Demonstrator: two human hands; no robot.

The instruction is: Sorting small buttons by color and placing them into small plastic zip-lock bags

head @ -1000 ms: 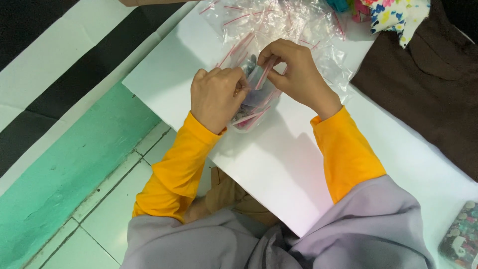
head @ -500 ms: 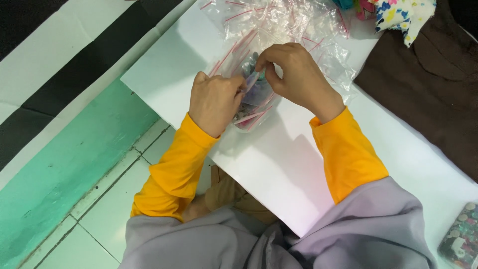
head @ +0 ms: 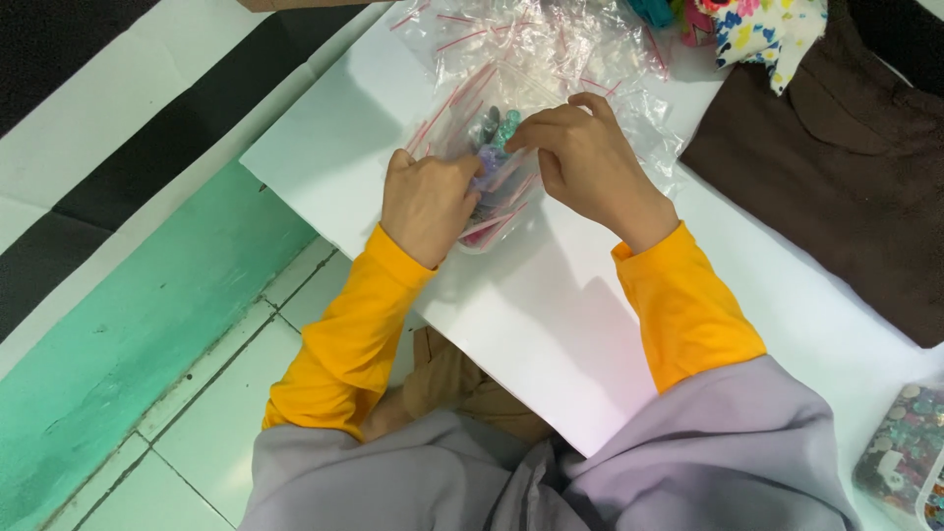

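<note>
My left hand (head: 428, 202) and my right hand (head: 580, 162) both grip a small clear zip bag (head: 492, 192) with a red seal strip, lying on a white table (head: 551, 315). The bag holds small shiny pieces in grey, teal and purple. My left fingers pinch its near side and my right fingers pinch its top. My hands hide much of the bag. Orange sleeves cover both forearms.
A heap of empty clear zip bags (head: 531, 44) lies just beyond my hands. A dark brown cloth (head: 846, 167) covers the table's right side, with a flowered fabric (head: 762, 29) above it. A box of sequins (head: 905, 457) sits at the lower right. Tiled floor and a green strip lie left.
Both hands stay on the small bag. My right fingers have shifted slightly along its top edge, and the bag sits a little differently between my hands.
</note>
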